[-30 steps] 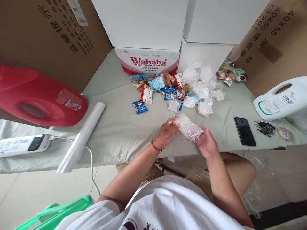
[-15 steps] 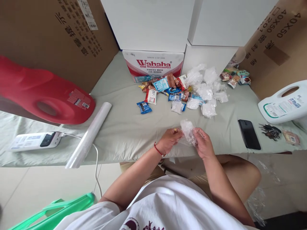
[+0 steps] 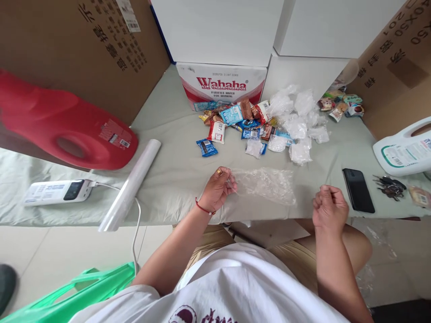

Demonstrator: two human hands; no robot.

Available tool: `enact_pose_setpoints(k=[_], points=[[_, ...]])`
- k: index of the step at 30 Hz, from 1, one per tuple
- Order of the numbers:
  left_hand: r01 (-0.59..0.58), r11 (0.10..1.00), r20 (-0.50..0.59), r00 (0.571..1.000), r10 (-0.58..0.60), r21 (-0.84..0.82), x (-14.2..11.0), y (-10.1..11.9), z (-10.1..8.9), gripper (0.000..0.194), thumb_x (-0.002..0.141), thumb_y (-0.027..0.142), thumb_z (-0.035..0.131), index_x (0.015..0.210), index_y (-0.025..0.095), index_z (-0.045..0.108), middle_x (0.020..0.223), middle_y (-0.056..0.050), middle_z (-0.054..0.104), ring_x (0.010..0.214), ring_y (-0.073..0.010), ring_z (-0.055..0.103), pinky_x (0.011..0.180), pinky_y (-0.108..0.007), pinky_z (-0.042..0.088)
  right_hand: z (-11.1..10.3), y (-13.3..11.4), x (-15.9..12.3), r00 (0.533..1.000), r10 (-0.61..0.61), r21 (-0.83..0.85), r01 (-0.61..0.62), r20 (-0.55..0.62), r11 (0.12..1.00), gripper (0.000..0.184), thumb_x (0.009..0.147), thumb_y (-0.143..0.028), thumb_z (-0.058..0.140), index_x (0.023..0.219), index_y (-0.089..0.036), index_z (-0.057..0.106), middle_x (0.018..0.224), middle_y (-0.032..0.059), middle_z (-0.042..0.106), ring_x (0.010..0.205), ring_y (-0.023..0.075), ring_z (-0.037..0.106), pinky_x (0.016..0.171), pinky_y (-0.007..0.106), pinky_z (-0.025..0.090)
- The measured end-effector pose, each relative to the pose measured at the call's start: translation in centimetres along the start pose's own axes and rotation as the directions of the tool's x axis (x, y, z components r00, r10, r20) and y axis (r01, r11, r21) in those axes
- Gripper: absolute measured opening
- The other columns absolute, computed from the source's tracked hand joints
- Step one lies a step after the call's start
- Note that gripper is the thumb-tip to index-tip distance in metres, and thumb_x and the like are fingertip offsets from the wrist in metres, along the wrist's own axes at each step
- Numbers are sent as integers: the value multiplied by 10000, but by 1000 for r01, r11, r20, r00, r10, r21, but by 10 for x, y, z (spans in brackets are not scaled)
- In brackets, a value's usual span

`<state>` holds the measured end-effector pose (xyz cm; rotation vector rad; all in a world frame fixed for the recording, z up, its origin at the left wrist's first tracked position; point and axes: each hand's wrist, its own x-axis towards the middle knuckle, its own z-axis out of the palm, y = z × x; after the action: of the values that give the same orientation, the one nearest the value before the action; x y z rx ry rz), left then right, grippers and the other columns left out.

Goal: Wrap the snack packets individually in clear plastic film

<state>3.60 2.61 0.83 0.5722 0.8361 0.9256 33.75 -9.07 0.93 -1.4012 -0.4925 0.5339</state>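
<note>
My left hand [image 3: 220,188] pinches one end of a clear plastic bag [image 3: 264,184]. The crinkled bag stretches out to the right, low over the cloth. Apart from the bag's far end, my right hand [image 3: 330,208] is closed with its fingertips together; whether anything thin is between them I cannot make out. Beyond the bag lies a pile of wrapped snacks [image 3: 232,115], with a blue snack packet [image 3: 207,147] at its near left. Several crumpled clear plastic bundles [image 3: 296,125] heap up on the pile's right side.
A plastic film roll [image 3: 131,184], a power bank [image 3: 57,192] with a white cable and a red jug [image 3: 67,125] are at left. A phone [image 3: 358,190], keys [image 3: 389,187] and a white jug [image 3: 406,148] sit at right. White boxes [image 3: 222,31] stand behind.
The crumpled plastic between my hands is now spread out as a long bag. My right hand has moved right, off the bag; my left hand has moved left, still gripping it.
</note>
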Motion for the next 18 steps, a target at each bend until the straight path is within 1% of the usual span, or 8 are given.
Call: enact_pose_setpoints(k=[3, 5, 7, 9, 11, 13, 15, 18], points=[[-18, 1000, -39, 999, 17, -16, -2, 10, -3, 526, 671, 424, 946, 931, 214, 539, 645, 92, 582, 503, -72, 570, 509, -196, 503, -10, -8, 12, 992, -125, -233, 127, 24, 964, 374, 799, -503, 830, 887, -190, 645, 651, -65, 511, 539, 77, 403, 504, 234, 334], [-7, 999, -55, 998, 5, -39, -5, 15, -1, 479, 707, 353, 922, 969, 208, 548, 670, 75, 620, 537, -86, 616, 531, -202, 530, -5, -16, 6, 957, -246, -377, 288, 155, 881, 352, 863, -517, 766, 965, -190, 684, 806, 1, 616, 674, 123, 538, 622, 276, 456], [15, 998, -78, 997, -20, -60, -10, 18, 6, 409, 767, 300, 872, 982, 204, 539, 711, 48, 662, 611, -115, 686, 591, -228, 575, 11, -25, -14, 839, -385, -400, 527, 384, 750, 411, 897, -556, 724, 1106, -203, 689, 1027, 81, 666, 898, 202, 628, 800, 366, 539], [28, 997, -89, 995, -35, -71, -17, 21, 18, 354, 811, 253, 823, 996, 205, 525, 739, 31, 688, 689, -149, 739, 669, -272, 613, 35, -29, -42, 643, -462, -319, 734, 611, 599, 593, 865, -604, 750, 1294, -212, 632, 1236, 152, 640, 1140, 299, 614, 972, 480, 534], [38, 996, -35, 999, -41, -81, -25, 25, 32, 332, 837, 250, 794, 1035, 205, 531, 768, 16, 706, 759, -179, 767, 743, -314, 628, 61, -24, -67, 507, -455, -265, 827, 732, 496, 703, 857, -573, 776, 1417, -211, 553, 1359, 188, 604, 1309, 357, 539, 1085, 553, 477], [44, 995, 69, 997, -38, -89, -31, 28, 42, 356, 857, 324, 780, 1099, 200, 551, 835, -18, 732, 836, -210, 778, 800, -347, 624, 80, -13, -77, 537, -436, -302, 812, 722, 499, 478, 955, -464, 683, 1357, -223, 588, 1296, 168, 649, 1274, 335, 564, 1075, 548, 481], [-2, 998, 124, 992, 10, -65, -33, 29, 45, 429, 859, 405, 772, 1172, 205, 557, 986, -67, 756, 941, -230, 767, 853, -370, 609, 90, -5, -72, 692, -400, -369, 685, 602, 628, 239, 1019, -398, 581, 1178, -237, 656, 1111, 119, 698, 1090, 279, 632, 973, 483, 529], [-203, 972, -52, 976, 210, 114, -26, 22, 36, 559, 779, 367, 839, 1235, 232, 545, 1279, -101, 686, 1142, -217, 686, 968, -352, 555, 92, -7, -55, 898, -176, -251, 293, 403, 923, 202, 988, -449, 634, 1002, -249, 653, 905, 35, 664, 826, 191, 621, 754, 341, 543]])
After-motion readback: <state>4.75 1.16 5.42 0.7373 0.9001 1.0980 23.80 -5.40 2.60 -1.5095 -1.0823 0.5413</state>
